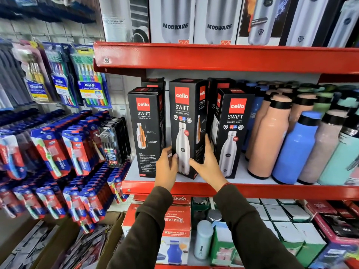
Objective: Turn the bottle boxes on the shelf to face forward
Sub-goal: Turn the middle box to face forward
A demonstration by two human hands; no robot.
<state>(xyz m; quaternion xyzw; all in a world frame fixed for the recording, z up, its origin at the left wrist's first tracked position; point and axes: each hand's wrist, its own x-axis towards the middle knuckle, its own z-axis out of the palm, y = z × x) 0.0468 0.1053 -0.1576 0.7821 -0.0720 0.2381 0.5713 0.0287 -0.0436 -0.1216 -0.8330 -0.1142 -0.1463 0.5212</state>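
We stood before a red metal shelf [194,188] at the middle of the frame, reaching in with both hands. Three black bottle boxes stood in its front row. Our left hand [166,167] gripped the lower left edge of the middle box [184,121], fingers curled around the side and the thumb pressed on the front face. Our right hand [208,164] held the lower right corner of the same box, fingers close together along its side panel and the thumb spread across the front. The middle box stood slightly tilted, its front with the white bottle picture turned toward us.

Just left of it stood the left box [145,131], showing a panel of small text and an orange cutaway bottle. Just right stood the right box [232,131], showing its steel bottle picture. More black boxes stood behind them. Farther right on the same shelf were loose bottles, among them a peach bottle [269,136] and a blue bottle [296,148]. Toothbrush packs [91,78] hung at the upper left.
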